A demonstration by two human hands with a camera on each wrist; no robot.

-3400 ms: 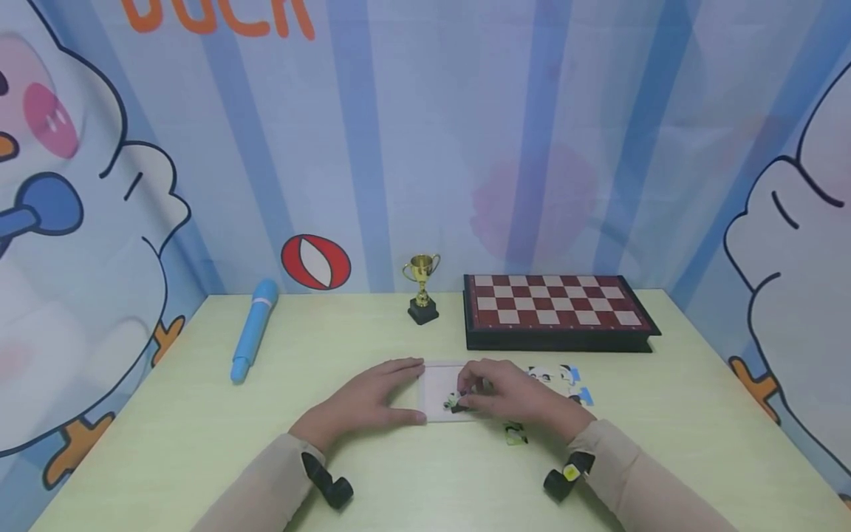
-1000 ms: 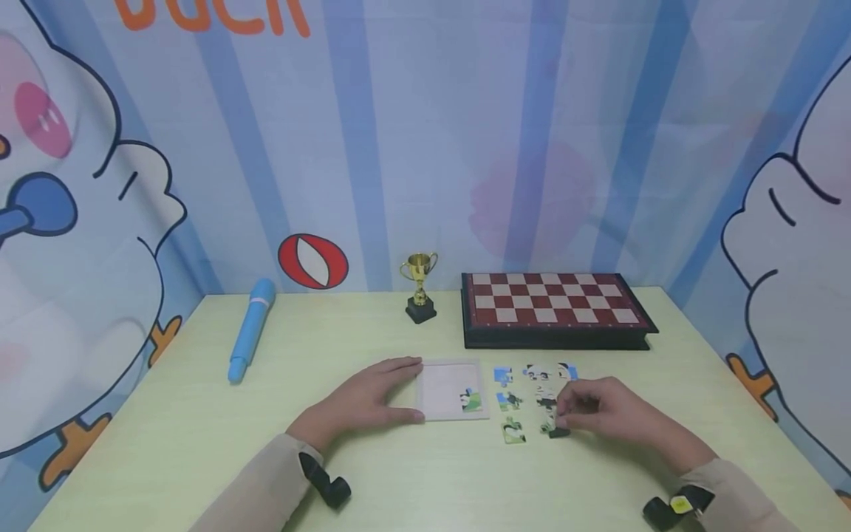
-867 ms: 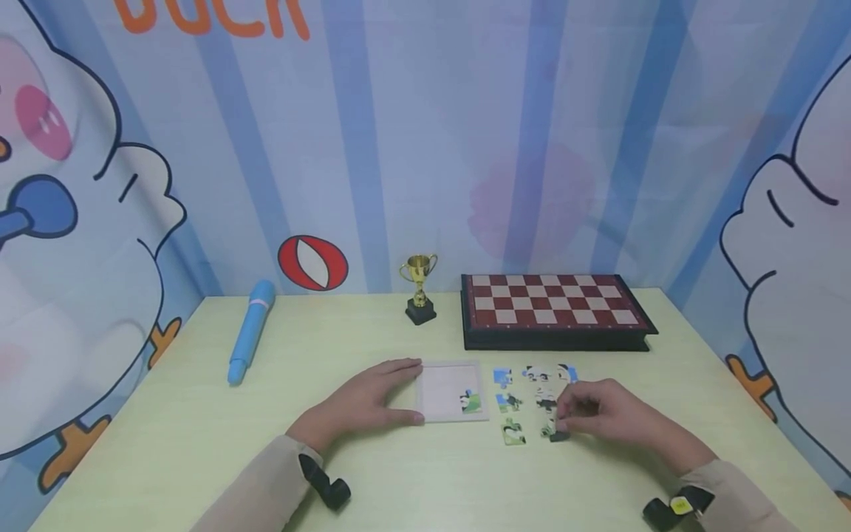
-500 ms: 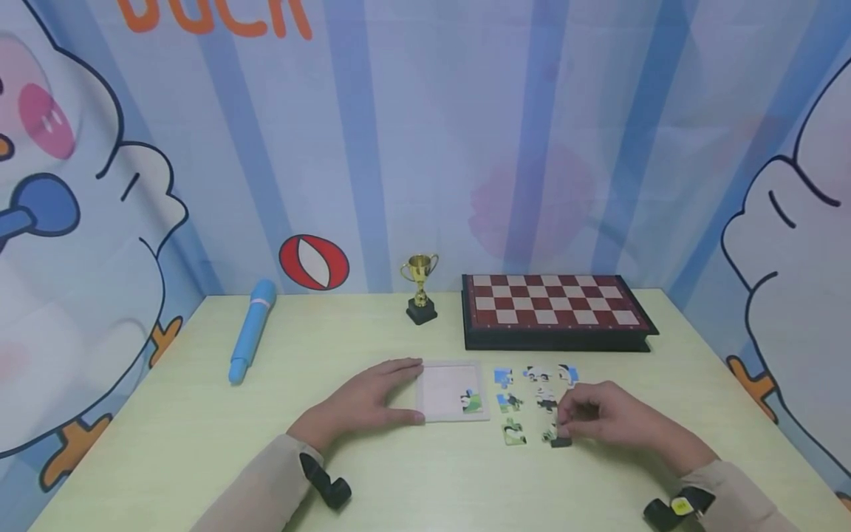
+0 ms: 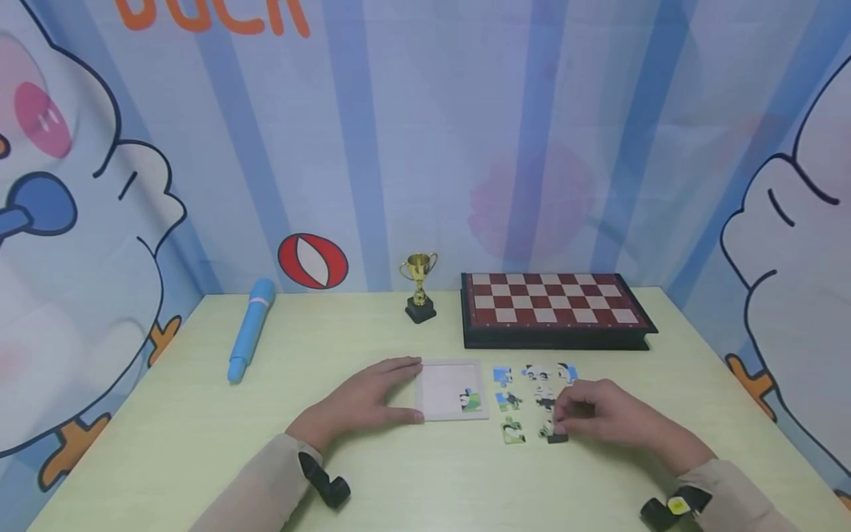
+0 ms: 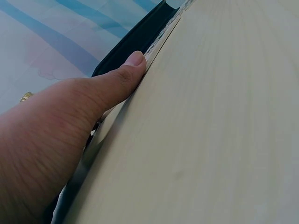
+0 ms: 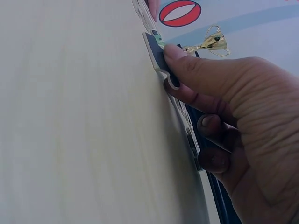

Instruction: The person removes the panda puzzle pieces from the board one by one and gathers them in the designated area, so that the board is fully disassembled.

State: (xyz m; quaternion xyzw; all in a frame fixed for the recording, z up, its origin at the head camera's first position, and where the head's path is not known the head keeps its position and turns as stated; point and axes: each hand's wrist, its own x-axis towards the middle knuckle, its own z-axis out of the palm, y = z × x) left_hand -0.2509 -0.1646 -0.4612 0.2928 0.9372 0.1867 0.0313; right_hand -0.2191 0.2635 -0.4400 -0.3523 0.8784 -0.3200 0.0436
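My left hand (image 5: pixel 362 399) spans the left side of a white puzzle tray (image 5: pixel 439 380), its fairly straight fingertips at the far left corner and its thumb at the near one. One green-and-white jigsaw piece (image 5: pixel 470 400) lies in the tray's near right corner. To the right of the tray, my right hand (image 5: pixel 608 414) pinches a jigsaw piece with a dark edge (image 7: pixel 156 50) between thumb and index finger. In the right wrist view that piece is tilted up close over the table. My right fingers partly hide the loose pieces behind them.
Several loose jigsaw pieces, among them a blue one (image 5: pixel 503 376) and a green one (image 5: pixel 513 430), lie right of the tray. Behind stand a gold trophy cup (image 5: pixel 419 287) and a chessboard box (image 5: pixel 555 310). A blue microphone-shaped stick (image 5: pixel 251 330) lies far left.
From over the tray, my right hand has moved right to the loose pieces and now pinches another one. The green-and-white piece was left in the tray's corner. My left hand stays put.
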